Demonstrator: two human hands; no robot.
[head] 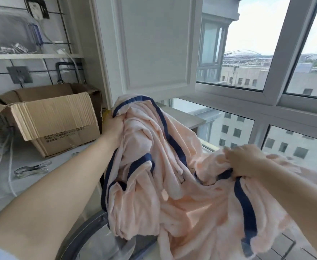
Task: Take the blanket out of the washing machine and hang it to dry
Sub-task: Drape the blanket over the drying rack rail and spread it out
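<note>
Seen from a head-worn camera, looking down along 2 bare forearms on a glazed balcony. Pale peach blanket (172,175) with navy binding, bunched and hanging in folds at centre, lifted clear above the grey rim of the washing machine door (86,233) at the near bottom edge. Left hand (114,126) raised at centre, fingers curled into a bunch of cloth beside the navy edge near the top of the bundle. Right hand (246,160) lower and to the right, fingers clamped on another gathered fold where the binding crosses. Blanket slung between the 2 grips, the rest drooping toward the machine.

To the left, an open cardboard box (50,119) on a white counter (32,184), with a clear clothes peg (32,169) lying nearer. Far right, tall windows (270,102) and city buildings beyond.

Judged stage: blanket out of the drum, not yet hung; no drying rail in view. For a good hang, likely best to trace the navy binding with each hand until 2 corners turn up, then spread arms wide to shake out the folds before draping. Worth keeping the trailing end off the floor and clear of the door rim, to avoid a snag.
</note>
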